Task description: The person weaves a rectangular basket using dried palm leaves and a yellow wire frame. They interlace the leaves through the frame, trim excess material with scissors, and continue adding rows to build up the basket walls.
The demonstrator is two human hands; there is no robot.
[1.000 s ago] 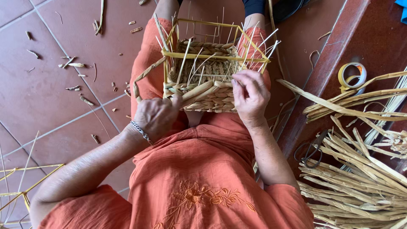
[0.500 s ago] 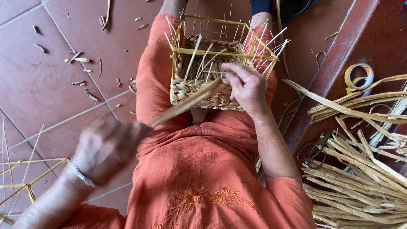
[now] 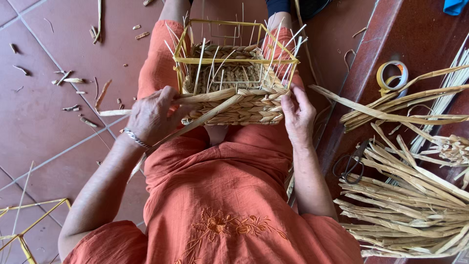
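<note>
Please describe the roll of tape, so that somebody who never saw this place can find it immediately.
Look right of the half-woven basket on the person's lap, to the raised dark red ledge. The roll of tape lies flat there, above the heap of dried straw strips. It is the only round ring among long strands.

The single head-worn camera looks almost straight down from above the seated person's own lap, close enough that the orange embroidered garment (image 3: 220,195) fills the lower middle of the frame. It faces forward along the thighs, with the half-woven straw basket on a yellow wire frame (image 3: 234,83) just above centre, the red tiled floor (image 3: 44,98) on the left and the pile of dried straw strips (image 3: 415,195) on the right. No second view is present, so nothing overlaps.
</note>
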